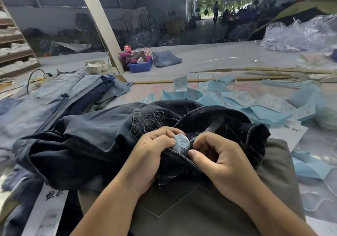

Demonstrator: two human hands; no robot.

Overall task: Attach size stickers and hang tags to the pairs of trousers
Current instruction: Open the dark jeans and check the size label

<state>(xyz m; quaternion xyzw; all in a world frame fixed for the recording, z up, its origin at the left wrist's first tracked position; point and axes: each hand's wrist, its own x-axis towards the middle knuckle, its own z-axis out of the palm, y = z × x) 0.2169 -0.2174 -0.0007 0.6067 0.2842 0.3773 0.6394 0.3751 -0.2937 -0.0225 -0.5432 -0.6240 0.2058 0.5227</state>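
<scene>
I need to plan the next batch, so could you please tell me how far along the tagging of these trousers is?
Done: I cannot tell; the light blue jeans stacked at left show no tags from here. In hand: both the left hand and right hand pinch a small printed white label at the dark navy denim trousers. Left: many pale blue paper tags lie unused behind.
</scene>
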